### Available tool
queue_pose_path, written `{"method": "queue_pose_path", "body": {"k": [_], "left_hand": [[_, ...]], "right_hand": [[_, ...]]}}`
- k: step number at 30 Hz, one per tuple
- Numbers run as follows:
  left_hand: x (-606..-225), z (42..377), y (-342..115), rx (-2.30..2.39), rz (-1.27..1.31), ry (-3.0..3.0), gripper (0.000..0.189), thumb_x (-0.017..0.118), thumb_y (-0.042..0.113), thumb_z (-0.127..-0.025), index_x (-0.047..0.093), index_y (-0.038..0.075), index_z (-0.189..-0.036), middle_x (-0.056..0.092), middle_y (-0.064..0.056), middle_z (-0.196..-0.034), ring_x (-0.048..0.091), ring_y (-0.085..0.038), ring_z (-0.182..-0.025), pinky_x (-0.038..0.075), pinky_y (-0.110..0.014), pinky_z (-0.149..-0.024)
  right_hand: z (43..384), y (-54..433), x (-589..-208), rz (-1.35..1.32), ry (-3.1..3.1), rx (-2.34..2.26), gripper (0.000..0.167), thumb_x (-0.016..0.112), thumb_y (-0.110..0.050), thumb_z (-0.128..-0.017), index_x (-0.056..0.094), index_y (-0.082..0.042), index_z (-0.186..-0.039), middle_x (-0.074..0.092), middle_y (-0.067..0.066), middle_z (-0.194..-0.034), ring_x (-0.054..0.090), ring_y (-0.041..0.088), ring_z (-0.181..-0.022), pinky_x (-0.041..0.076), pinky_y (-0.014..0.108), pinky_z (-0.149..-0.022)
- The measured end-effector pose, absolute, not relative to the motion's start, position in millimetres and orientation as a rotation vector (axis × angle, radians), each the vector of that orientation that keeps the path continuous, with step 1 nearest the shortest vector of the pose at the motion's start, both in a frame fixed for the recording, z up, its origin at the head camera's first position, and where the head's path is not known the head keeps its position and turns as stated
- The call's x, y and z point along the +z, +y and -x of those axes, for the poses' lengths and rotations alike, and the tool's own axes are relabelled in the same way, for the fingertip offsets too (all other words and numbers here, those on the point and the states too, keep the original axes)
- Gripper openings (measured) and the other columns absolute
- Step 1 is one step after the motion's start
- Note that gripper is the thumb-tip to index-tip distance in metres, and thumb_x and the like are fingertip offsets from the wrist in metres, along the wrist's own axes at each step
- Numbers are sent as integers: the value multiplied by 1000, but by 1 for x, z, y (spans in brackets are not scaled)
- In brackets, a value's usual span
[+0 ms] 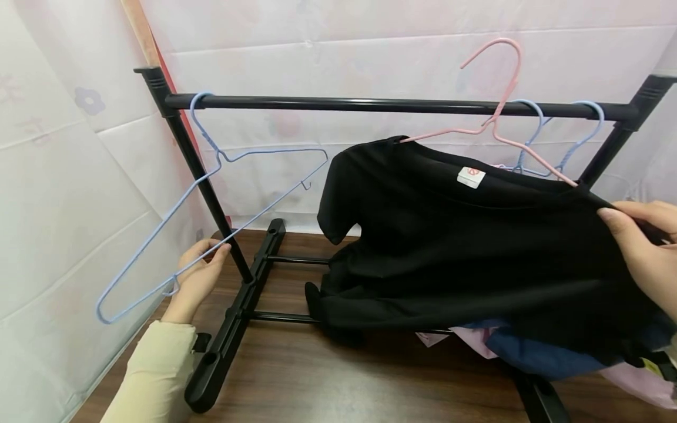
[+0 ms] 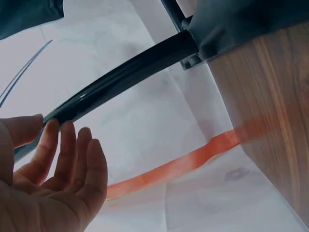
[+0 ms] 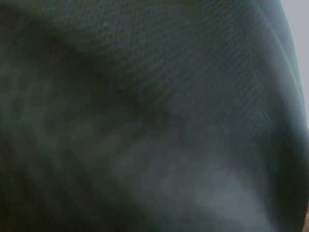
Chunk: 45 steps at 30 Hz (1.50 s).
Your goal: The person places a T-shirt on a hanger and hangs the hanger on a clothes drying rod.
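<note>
My left hand [image 1: 198, 273] is beside the black left post [image 1: 182, 141], behind the lower bar of an unladen blue hanger [image 1: 161, 226] in the head view. Its fingers [image 2: 67, 145] are loosely bent, the thumb apart from them, with nothing between them. That hanger hooks over the left end of the black rail [image 1: 328, 104]. My right hand [image 1: 647, 247] grips a black T-shirt [image 1: 476, 252] at the shoulder, thumb in front. A pink hanger [image 1: 494, 120] sits in the shirt's neck, its hook rising above and in front of the rail. Dark cloth fills the right wrist view.
More blue hangers [image 1: 592, 126] hook on the rail's right end, partly behind the shirt. Blue cloth [image 1: 550, 352] and pink cloth [image 1: 642, 385] show below it. The rack's black foot [image 1: 238, 329] stands on a wooden table [image 1: 338, 385], with pale sheeting [image 1: 328, 59] behind.
</note>
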<state>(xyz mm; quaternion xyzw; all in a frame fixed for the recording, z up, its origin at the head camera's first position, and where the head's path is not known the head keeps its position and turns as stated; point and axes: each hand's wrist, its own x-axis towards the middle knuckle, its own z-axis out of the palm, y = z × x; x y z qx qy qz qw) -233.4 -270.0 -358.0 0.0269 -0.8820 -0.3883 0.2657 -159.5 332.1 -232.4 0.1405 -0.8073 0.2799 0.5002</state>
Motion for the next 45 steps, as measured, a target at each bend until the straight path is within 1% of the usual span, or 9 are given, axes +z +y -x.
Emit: {"method": "queue_pose_path", "body": {"k": [8, 12, 18, 21, 24, 27, 40, 43, 45], "left_hand": [[-360, 236, -271, -1096, -53, -2362, 41, 59, 37, -98, 58, 6, -124, 65, -11, -112, 49, 14, -84, 41, -10, -71], [-360, 241, -267, -1083, -15, -2361, 43, 60, 36, -97, 58, 5, -127, 64, -15, -116, 47, 18, -86, 41, -8, -72], [-360, 248, -261, -1091, -13, -2372, 40, 59, 33, -98, 58, 5, -127, 65, -17, -116, 57, -8, -96, 41, -13, -75], [-359, 250, -260, -1100, -33, -2372, 38, 57, 32, -99, 58, 3, -125, 65, -18, -115, 59, -24, -102, 41, -18, -78], [-358, 251, -259, -1088, -50, -2382, 38, 56, 32, -100, 57, 2, -122, 65, -20, -114, 60, -31, -104, 42, -23, -80], [-358, 250, -259, -1077, -51, -2387, 38, 55, 33, -100, 57, 2, -122, 64, -20, -113, 59, -32, -104, 42, -27, -80], [-361, 249, -259, -1077, -40, -2357, 39, 58, 34, -99, 58, 5, -125, 66, -19, -111, 63, -27, -97, 40, -16, -71], [-360, 249, -259, -1085, -46, -2358, 37, 57, 32, -99, 58, 4, -123, 66, -18, -111, 61, -24, -96, 41, -19, -73], [-360, 251, -259, -1090, -62, -2366, 37, 57, 32, -100, 58, 4, -123, 66, -18, -112, 60, -23, -98, 42, -22, -76]], "right_hand": [[162, 353, -243, -262, -1976, 597, 33, 67, -17, -93, 69, 16, -92, 42, -51, -92, 37, -29, -79, 26, 0, -71], [160, 350, -245, -281, -1969, 612, 29, 68, -13, -92, 69, 16, -92, 45, -51, -92, 39, -29, -80, 27, 0, -72], [155, 334, -248, -338, -1918, 753, 16, 70, -6, -89, 75, 9, -90, 55, -45, -91, 47, -24, -78, 32, 1, -72], [150, 329, -250, -323, -1930, 763, 7, 70, -4, -89, 76, -4, -91, 55, -45, -90, 47, -23, -79, 33, 1, -73], [147, 325, -252, -317, -1933, 760, 14, 69, -2, -88, 73, 11, -87, 54, -45, -89, 46, -24, -78, 32, 1, -73], [144, 321, -254, -319, -1922, 753, 25, 69, -4, -89, 67, 21, -88, 52, -46, -87, 44, -24, -75, 31, 1, -71], [134, 308, -262, -320, -1940, 759, 24, 68, -5, -88, 69, 18, -89, 53, -49, -94, 50, -25, -87, 34, 0, -78], [132, 307, -266, -271, -1942, 751, 20, 69, -4, -86, 71, 16, -89, 52, -50, -93, 50, -26, -86, 33, -1, -78], [131, 307, -267, -243, -1958, 763, 8, 70, 0, -85, 77, 0, -84, 52, -50, -91, 49, -26, -82, 33, -2, -75]]}}
